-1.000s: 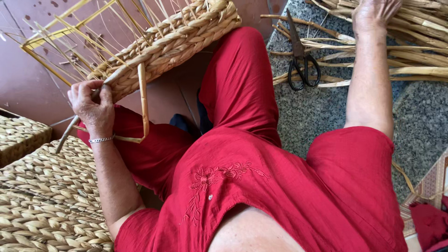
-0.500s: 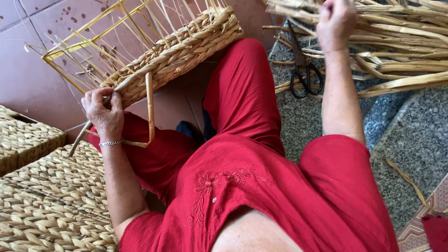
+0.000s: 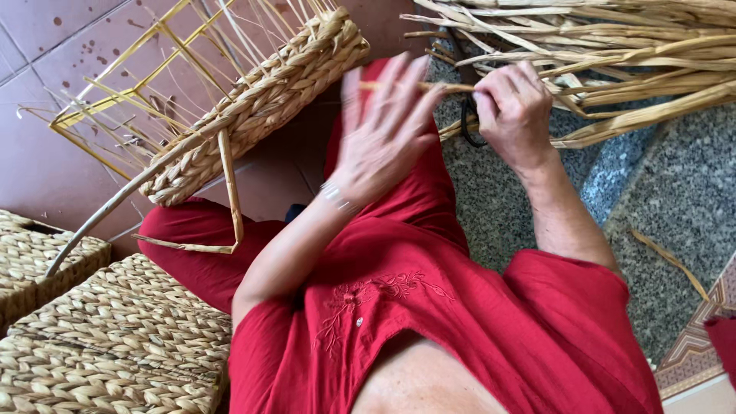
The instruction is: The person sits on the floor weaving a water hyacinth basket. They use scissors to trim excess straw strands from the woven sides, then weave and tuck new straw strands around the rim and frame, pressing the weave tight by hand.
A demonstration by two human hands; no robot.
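Right hand [image 3: 512,107] grip closed on a straw strand [image 3: 399,87] from the straw pile [image 3: 613,54] on the floor; left hand [image 3: 383,126] blurred, fingers spread open, touching same strand; half-woven basket [image 3: 253,107] beside left knee

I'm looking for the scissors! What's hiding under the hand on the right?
Under the right hand a dark curved loop peeks out, lying on the grey speckled floor beside the pile of dried reeds. It may be a scissors handle. The hand covers the rest.
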